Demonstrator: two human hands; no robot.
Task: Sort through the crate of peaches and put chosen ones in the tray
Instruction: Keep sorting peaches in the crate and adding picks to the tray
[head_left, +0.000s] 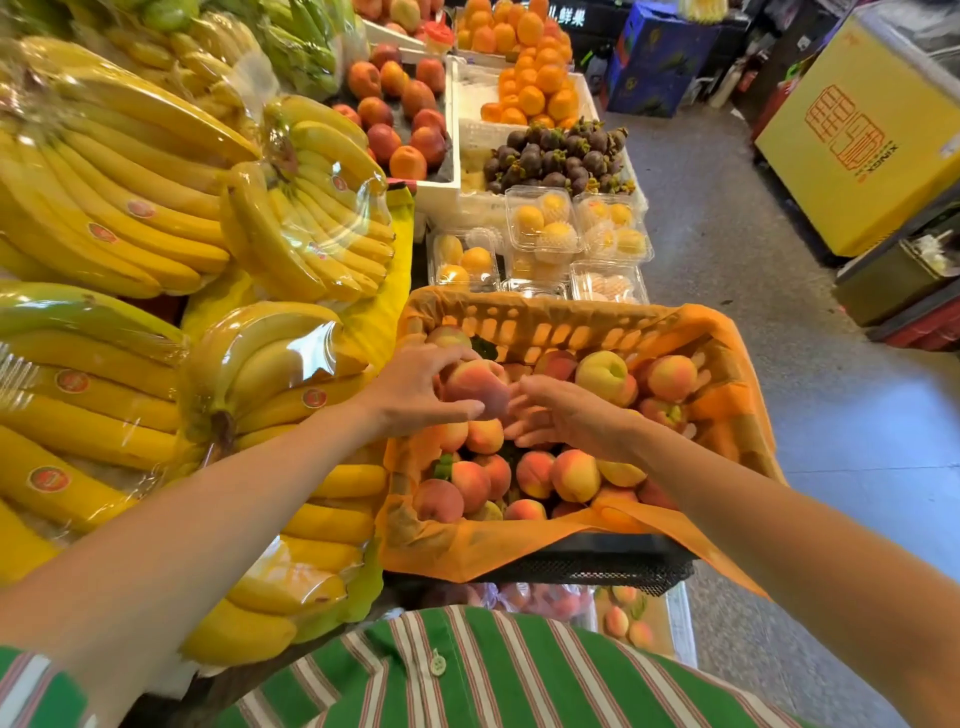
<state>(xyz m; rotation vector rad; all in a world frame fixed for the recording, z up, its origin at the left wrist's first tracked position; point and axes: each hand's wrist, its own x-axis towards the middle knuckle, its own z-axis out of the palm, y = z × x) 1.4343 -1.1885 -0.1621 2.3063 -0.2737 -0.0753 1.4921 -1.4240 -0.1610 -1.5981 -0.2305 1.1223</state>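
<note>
A person in a green striped shirt (467, 675) stands at a fruit stall, both bare arms reaching forward into a black mesh crate (571, 569) lined with orange paper (519, 540). The crate is heaped with pink and yellow peaches (574, 475).

The left hand (415, 389) has its grip curled round one rosy peach (475, 387), thumb underneath and fingers over the top, holding it just above the pile near the crate's left side. The right hand (566, 415) hovers over the middle of the crate with its grip spread and loose, holding nothing. Its fingertips (522, 387) are right beside the held peach; whether they touch it cannot be told.

Under the crate's near edge, a white-edged container (681, 623) with a few peaches shows only in part.

To the left, the counter (400, 249) is piled with bunches of yellow bananas (130, 171) wrapped in clear film. Beyond the crate sit clear plastic boxes (543, 223) of yellow fruit, then dark mangosteens (556, 153), oranges (535, 88) and red-orange round fruit (405, 119). A yellow cabinet (857, 135) stands across the grey floor (727, 260) on the right.
</note>
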